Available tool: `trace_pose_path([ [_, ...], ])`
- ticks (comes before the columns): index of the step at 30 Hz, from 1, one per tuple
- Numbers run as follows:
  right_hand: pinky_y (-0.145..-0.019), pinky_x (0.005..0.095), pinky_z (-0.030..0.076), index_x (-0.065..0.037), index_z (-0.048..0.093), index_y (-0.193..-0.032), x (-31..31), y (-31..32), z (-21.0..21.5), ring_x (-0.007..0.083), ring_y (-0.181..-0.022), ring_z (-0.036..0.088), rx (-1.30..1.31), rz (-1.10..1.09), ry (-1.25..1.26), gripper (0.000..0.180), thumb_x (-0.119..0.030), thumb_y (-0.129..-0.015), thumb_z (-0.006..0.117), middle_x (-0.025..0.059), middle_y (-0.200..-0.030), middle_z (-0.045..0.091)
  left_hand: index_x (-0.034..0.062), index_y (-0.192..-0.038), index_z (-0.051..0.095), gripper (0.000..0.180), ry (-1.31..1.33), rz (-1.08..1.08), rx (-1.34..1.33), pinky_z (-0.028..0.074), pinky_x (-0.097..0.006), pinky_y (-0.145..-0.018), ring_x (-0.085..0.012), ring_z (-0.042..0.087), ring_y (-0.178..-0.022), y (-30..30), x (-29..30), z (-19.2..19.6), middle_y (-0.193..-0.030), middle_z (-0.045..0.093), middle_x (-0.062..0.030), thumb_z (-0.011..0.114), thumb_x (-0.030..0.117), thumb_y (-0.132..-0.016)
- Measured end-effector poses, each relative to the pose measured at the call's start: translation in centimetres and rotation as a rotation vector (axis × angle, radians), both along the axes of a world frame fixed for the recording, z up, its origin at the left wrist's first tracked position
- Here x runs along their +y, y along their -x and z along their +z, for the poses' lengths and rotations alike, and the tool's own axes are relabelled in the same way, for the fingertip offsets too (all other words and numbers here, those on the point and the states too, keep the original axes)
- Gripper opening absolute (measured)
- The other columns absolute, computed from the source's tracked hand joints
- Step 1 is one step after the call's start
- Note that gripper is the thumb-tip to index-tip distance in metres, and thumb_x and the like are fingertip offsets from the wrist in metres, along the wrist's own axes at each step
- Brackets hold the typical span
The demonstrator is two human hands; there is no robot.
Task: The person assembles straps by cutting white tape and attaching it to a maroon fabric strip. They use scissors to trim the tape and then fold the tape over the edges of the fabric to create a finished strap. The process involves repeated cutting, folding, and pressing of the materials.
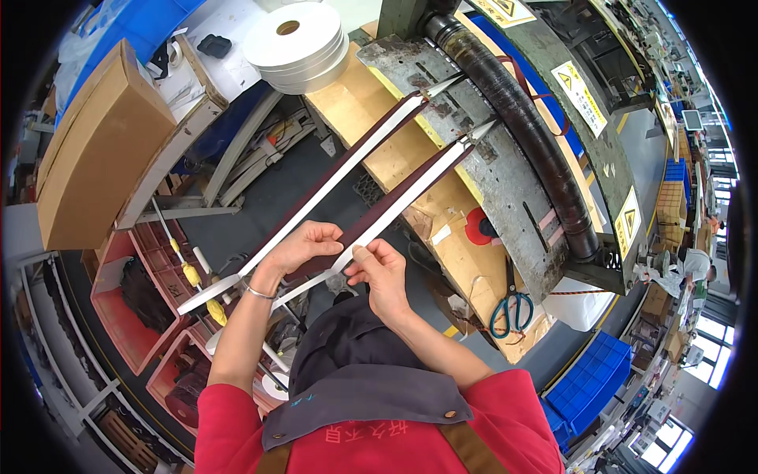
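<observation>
Metal plate (pixel 509 186), dark roller (pixel 545 150) on it, approx 2 o'clock. Two maroon-white strips (pixel 407 199) run from plate twd 8. R hand (pixel 381 272) pinches right strip, thumb-to-finger; L hand (pixel 296 247) half-curled beside, hold unclear. Scissors (pixel 511 314), 4 o'clock.

Dark grey floor (pixel 276 207) shows below the left hand (pixel 300 249). Beyond that hand, up to its left, stands a white table (pixel 237 73); shelves (pixel 99 399) stand well to its left. A pale wooden table (pixel 493 272) lies right of the right hand (pixel 382 278), with bright windows (pixel 705 371) much farther right.
</observation>
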State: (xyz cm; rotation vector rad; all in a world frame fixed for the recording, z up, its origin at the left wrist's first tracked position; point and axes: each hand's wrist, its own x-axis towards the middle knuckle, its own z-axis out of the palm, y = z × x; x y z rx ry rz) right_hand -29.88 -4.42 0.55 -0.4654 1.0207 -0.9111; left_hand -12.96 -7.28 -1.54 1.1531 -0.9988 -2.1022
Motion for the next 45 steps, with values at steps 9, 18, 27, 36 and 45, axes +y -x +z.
trace_pose_path([
  [9,-0.042,0.0179,0.038,0.000,0.054,-0.087,1.1,0.8,1.0,0.0077,-0.047,0.050,-0.079,-0.006,0.017,0.013,-0.004,-0.076,0.052,0.0047,-0.068,0.056,-0.0003,-0.084,0.057,0.010,-0.099,0.008,0.053,0.044,-0.020,-0.066,-0.0072,0.056,-0.069,-1.4,0.7,-1.1,-0.077,0.061,-0.0027,0.057,0.007,-0.079],
  [18,-0.082,0.0397,0.041,-0.001,0.051,-0.077,2.2,1.9,0.3,0.0238,-0.074,0.057,-0.152,0.020,0.095,0.012,-0.012,-0.074,0.051,0.0116,-0.073,0.056,-0.0004,-0.084,0.058,0.009,-0.033,-0.096,-0.009,0.043,-0.019,-0.064,-0.0036,0.055,-0.069,-3.7,2.4,-2.5,-0.076,0.062,-0.0008,0.059,0.004,-0.076],
  [27,-0.068,0.0327,0.049,-0.003,0.049,-0.084,1.9,1.9,-1.1,0.0181,-0.063,0.058,0.078,0.130,0.001,0.004,-0.006,-0.082,0.047,0.0089,-0.066,0.055,-0.0026,-0.092,0.056,0.019,-0.036,-0.038,0.227,0.046,-0.020,-0.063,-0.0075,0.058,-0.068,-6.2,5.3,1.6,-0.076,0.063,-0.0064,0.060,0.004,-0.075],
  [36,-0.064,0.0259,0.046,0.003,0.059,-0.093,0.9,4.0,-1.9,0.0139,-0.071,0.061,1.204,0.744,0.576,0.028,-0.022,-0.081,0.055,0.0131,-0.077,0.063,-0.0011,-0.091,0.057,0.018,0.188,0.041,-0.251,0.045,-0.026,-0.062,-0.0131,0.059,-0.066,-6.6,8.5,-0.4,-0.073,0.063,-0.0077,0.057,0.007,-0.074],
  [45,-0.050,0.0364,0.044,-0.006,0.059,-0.095,0.7,-4.2,0.9,0.0292,-0.051,0.056,1.201,1.098,0.923,0.019,-0.010,-0.077,0.052,0.0161,-0.055,0.055,0.0036,-0.081,0.053,0.009,0.524,0.470,-0.847,0.042,-0.043,-0.055,-0.0345,0.055,-0.059,0.4,12.3,-2.1,-0.059,0.056,-0.0153,0.055,0.010,-0.074],
])
